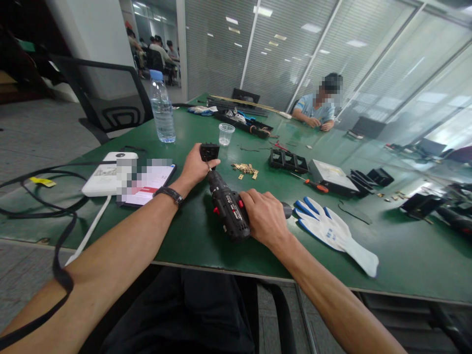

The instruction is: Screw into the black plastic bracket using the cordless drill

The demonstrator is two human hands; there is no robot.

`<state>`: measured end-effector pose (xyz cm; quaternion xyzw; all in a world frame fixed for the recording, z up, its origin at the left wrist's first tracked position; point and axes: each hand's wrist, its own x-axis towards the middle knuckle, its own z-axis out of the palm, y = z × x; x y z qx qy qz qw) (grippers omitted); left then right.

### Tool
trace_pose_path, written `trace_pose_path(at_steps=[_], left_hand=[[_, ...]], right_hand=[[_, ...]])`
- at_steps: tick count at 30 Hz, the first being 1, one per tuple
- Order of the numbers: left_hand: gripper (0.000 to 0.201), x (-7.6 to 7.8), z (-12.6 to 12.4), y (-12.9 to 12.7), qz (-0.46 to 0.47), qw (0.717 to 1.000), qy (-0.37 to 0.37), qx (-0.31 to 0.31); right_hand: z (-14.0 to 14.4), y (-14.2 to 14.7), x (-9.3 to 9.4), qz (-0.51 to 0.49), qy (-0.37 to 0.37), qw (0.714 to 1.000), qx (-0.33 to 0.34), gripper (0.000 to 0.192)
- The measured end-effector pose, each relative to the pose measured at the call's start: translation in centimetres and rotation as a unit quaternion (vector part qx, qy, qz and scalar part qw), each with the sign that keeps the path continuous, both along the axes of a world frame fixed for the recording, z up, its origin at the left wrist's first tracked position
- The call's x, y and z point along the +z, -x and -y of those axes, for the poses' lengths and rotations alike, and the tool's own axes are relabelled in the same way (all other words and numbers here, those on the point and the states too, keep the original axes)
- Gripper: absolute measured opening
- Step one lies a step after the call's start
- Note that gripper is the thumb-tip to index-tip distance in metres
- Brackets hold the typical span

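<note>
Glass walls with blinds (221, 54) stand behind a green table (184, 250) in the head view, and across it sits another person (313, 107) in a light blue shirt. Near the table's front edge, the right hand (267, 216) is wrapped around the handle of a black drill (230, 214) that points away from the wearer. The left hand (194, 166) pinches a small black part (209, 151) between thumb and fingers at the drill's front end; whether the bit touches the part, I cannot tell. Just beyond lie small brass pieces (247, 170) in a loose pile, with a clear plastic cup (226, 134) behind. Leftward are a phone (149, 184) and a water bottle (162, 113). Rightward are a white glove (328, 227) with blue fingertips, a screwdriver (316, 186) and a black tray (288, 161) with compartments.
</note>
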<state>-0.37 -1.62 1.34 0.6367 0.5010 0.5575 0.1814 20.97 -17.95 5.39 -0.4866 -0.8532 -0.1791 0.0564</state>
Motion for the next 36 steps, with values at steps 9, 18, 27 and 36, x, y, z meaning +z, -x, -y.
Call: trace_pose_path(at_steps=[9,18,27,36], left_hand=[[0.048,0.22,0.23,-0.12,0.0,1.0,0.008,0.008],[0.049,0.15,0.23,-0.14,0.002,1.0,0.005,0.006],[0.049,0.22,0.32,-0.14,0.006,1.0,0.013,0.004],[0.048,0.39,0.44,-0.19,0.006,1.0,0.011,0.004]], right_hand=[[0.05,0.09,0.04,0.001,0.001,1.0,-0.002,0.03],[0.02,-0.03,0.01,-0.001,-0.005,1.0,0.004,0.027],[0.05,0.1,0.06,0.004,0.0,1.0,-0.004,0.028],[0.04,0.08,0.1,0.009,0.001,1.0,-0.006,0.028]])
